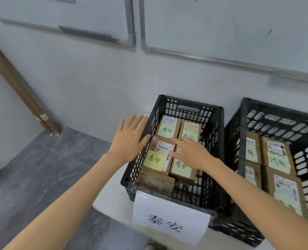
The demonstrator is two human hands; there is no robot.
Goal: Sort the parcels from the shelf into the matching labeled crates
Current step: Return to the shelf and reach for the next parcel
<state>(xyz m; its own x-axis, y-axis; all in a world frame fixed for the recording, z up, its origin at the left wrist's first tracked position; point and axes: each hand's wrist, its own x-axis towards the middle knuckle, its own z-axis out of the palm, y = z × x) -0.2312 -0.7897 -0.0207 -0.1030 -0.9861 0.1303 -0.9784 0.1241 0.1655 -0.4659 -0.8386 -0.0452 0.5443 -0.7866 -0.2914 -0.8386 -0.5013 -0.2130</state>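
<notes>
A black slatted crate [216, 141] with a white paper label [169, 222] on its front holds several brown cardboard parcels, each with a green or yellow handwritten note. My left hand [129, 139] is open, fingers spread, flat against the outside of the crate's left wall. My right hand [191, 152] is open inside the crate, fingers spread, resting on top of the near right parcel [182, 168]. The near left parcel [158, 157] lies beside it. Neither hand grips anything.
A second black crate [247, 134] stands touching on the right, holding several parcels with green notes. Both crates sit on a white table [113, 193]. Grey floor lies to the left, a white wall with whiteboards behind, and cardboard tubes [23, 91] lean in the left corner.
</notes>
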